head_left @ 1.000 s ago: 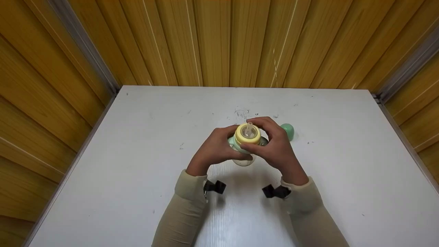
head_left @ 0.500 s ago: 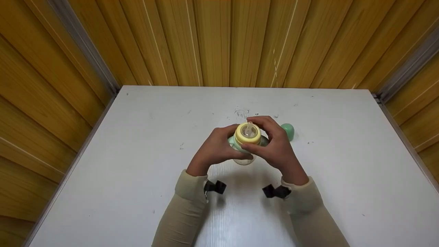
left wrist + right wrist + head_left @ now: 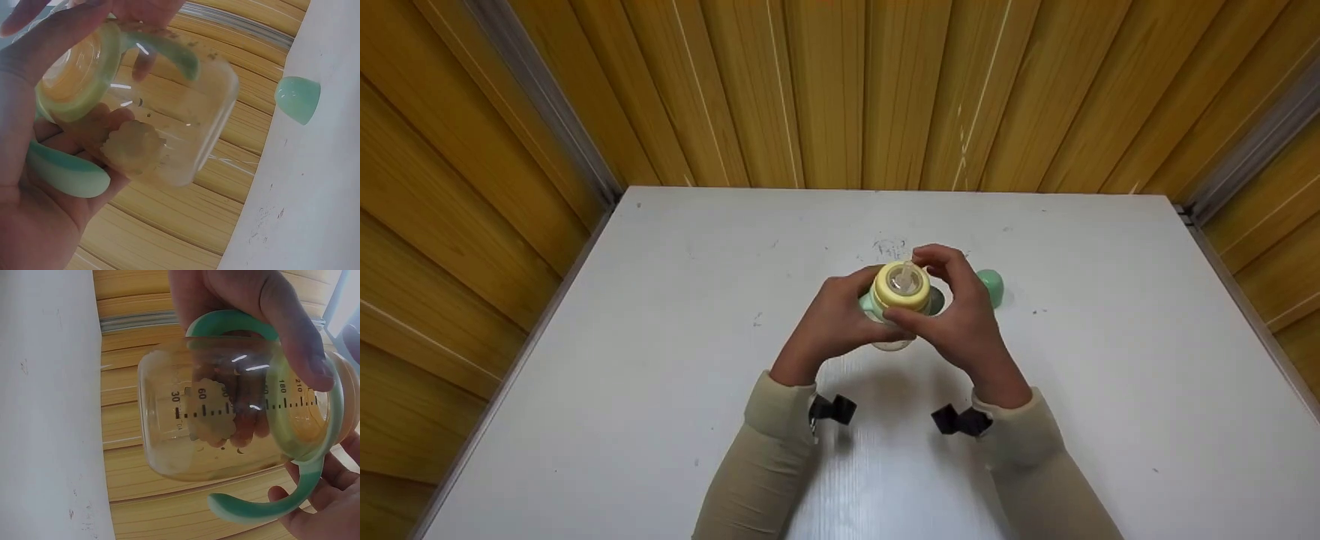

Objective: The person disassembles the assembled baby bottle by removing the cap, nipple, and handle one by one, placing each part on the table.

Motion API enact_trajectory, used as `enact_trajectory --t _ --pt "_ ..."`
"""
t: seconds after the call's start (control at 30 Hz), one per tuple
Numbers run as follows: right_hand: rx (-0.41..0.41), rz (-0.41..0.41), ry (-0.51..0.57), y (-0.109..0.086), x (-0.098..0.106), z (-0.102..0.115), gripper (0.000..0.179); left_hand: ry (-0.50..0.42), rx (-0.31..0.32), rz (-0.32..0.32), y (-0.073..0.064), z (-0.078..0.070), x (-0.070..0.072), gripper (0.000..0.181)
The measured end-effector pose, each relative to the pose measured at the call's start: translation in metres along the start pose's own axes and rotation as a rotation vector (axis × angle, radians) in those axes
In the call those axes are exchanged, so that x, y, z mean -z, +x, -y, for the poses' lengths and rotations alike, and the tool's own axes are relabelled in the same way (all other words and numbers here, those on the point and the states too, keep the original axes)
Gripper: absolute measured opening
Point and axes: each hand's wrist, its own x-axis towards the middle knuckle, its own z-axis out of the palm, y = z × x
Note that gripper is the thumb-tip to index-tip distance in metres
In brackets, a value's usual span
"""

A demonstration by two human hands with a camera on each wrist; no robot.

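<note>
A clear baby bottle (image 3: 185, 439) with measuring marks, pale green handles (image 3: 264, 509) and a yellow collar (image 3: 901, 296) is held over the table's middle. A clear nipple (image 3: 905, 279) sticks up through the collar, tilted away from me. My left hand (image 3: 834, 315) grips the bottle from the left, below the collar, with the thumb across the front. At the collar, my right hand (image 3: 960, 311) has its thumb on the near side and curled fingers at the far side. One handle (image 3: 73, 171) lies over the left palm in the left wrist view.
A green domed cap (image 3: 991, 288) sits on the white table (image 3: 660, 360), just right of my right hand. Yellow wood-look panels (image 3: 840, 90) wall in the back and both sides. Black mounts are strapped at both wrists.
The bottle has tilted slightly, so less of its base shows below the left hand. My right hand's fingers have shifted up and away along the collar's far side.
</note>
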Motion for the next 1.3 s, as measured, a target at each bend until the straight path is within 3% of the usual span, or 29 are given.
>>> enact_trajectory --t 0.37,0.73,1.3 --pt "0.013 0.013 -0.033 0.0016 0.0009 -0.0012 0.056 0.012 0.011 0.01 0.0002 0.0001 -0.0005 0.066" --pt "0.013 0.011 -0.022 0.0027 0.0017 -0.004 0.05 -0.012 -0.023 0.019 0.0006 0.0021 -0.0006 0.065" --pt "0.021 0.054 0.032 -0.0001 0.006 -0.0031 0.049 -0.03 -0.012 0.075 -0.0012 0.0004 0.0005 0.068"
